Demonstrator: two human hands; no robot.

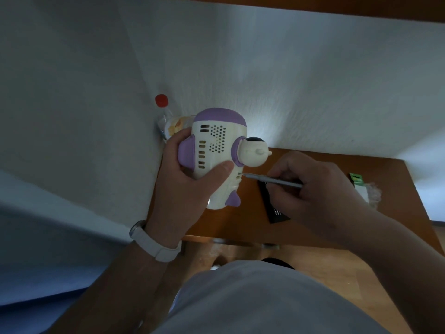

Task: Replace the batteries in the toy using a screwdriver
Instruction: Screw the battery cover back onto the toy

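A white and purple rocket-shaped toy (218, 145) with a small astronaut figure (254, 151) on its side is lifted above the wooden table (231, 225). My left hand (187, 172) grips the toy's body, thumb across its vented back. My right hand (313, 186) pinches a thin grey screwdriver (272, 178). Its tip sits in a screw hole (239, 174) on the toy's lower back. The battery compartment is closed.
A black flat case (274, 208) lies on the table under my right hand. A green and white pack (358, 184) sits at the table's right edge. A clear bottle with a red cap (161, 109) stands in the wall corner behind the toy.
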